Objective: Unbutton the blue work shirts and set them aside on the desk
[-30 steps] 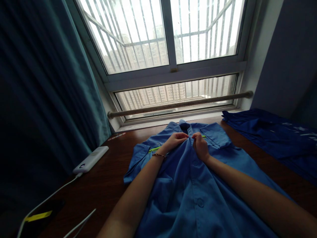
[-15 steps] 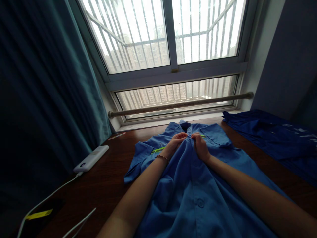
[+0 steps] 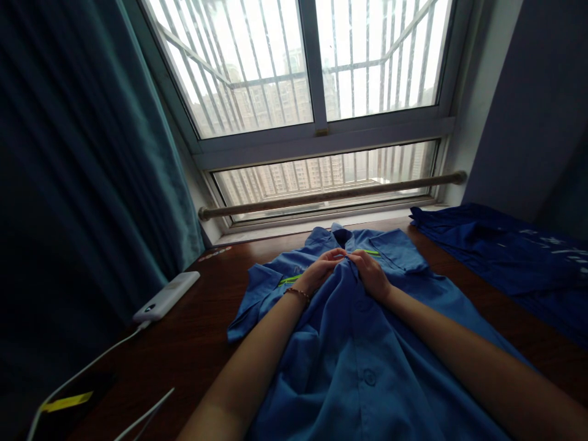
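Note:
A blue short-sleeved shirt [image 3: 349, 355] with green-yellow stripes lies front-up on the dark wooden table [image 3: 193, 343], collar toward the window. My left hand [image 3: 321, 269] and my right hand [image 3: 370, 272] meet just below the collar, both with fingers pinched on the shirt's front placket near the top button. A thin bracelet sits on my left wrist. Buttons run down the middle of the shirt between my forearms.
A white power bank [image 3: 166, 296] with a white cable [image 3: 78, 373] lies at the left. A dark phone [image 3: 68, 401] with a yellow tag rests at the near left corner. Folded dark blue garments [image 3: 505, 257] are stacked at the right. A teal curtain [image 3: 92, 153] hangs left.
My hands have stayed at the collar; the fingers shifted slightly and lowered closer to the fabric. The view moved a little.

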Demonstrator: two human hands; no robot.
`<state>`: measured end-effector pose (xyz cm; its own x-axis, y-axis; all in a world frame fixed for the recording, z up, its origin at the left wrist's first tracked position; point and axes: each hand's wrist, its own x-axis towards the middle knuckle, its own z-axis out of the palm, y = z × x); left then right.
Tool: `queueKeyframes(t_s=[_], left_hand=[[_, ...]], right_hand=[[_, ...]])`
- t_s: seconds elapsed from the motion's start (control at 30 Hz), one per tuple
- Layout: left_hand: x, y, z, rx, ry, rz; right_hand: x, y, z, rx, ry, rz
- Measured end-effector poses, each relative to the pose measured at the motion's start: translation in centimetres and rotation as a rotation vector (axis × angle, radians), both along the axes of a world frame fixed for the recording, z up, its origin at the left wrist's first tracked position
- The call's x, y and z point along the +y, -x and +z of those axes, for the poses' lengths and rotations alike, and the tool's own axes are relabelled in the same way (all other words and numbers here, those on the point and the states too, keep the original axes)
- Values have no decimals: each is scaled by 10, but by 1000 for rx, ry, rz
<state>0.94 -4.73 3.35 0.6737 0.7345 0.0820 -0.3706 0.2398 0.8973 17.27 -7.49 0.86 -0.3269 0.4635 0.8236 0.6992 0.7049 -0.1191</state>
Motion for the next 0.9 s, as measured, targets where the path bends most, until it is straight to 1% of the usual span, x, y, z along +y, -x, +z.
queueKeyframes(t_s=[0.13, 0.2, 0.3, 0.37, 0.43, 0.47, 0.53, 0.57, 0.63, 0.67, 0.73, 0.77, 0.8, 0.83, 0.9], left_hand=[[-1, -5, -4, 18, -26, -28], [-3, -7, -1, 31, -41, -14], [-4, -5, 12, 95, -82, 21], [1, 4, 23, 178, -147, 93], [10, 17, 30, 341, -281, 232], [16, 25, 32, 466, -381, 322], [25, 38, 31, 779, -632, 501], [28, 43, 30, 937, -758, 567], [28, 46, 28, 1177, -959, 654], [25, 44, 29, 1245, -1031, 689], [14, 33, 34, 1265, -1135, 753], [7, 25, 38, 1227, -1165, 768], [0, 17, 43, 1169, -1177, 751], [-8, 9, 47, 1105, -1169, 687], [-22, -5, 52, 1008, -1110, 450]], right_hand=[[-1, 1, 2, 36, 39, -56], [-1, 2, 1, 49, 65, -80], [3, 2, 1, 137, 104, -110], [7, -1, 4, 257, 104, -136], [12, -7, 10, 373, 85, -173], [14, -11, 15, 420, 70, -196], [16, -18, 26, 489, 40, -248], [16, -21, 32, 513, 29, -271], [15, -25, 44, 543, 18, -302], [14, -26, 50, 552, 16, -312], [11, -26, 59, 571, 17, -315], [10, -25, 62, 583, 28, -311], [9, -24, 64, 596, 51, -304], [8, -23, 66, 608, 85, -300], [8, -21, 67, 634, 160, -316]])
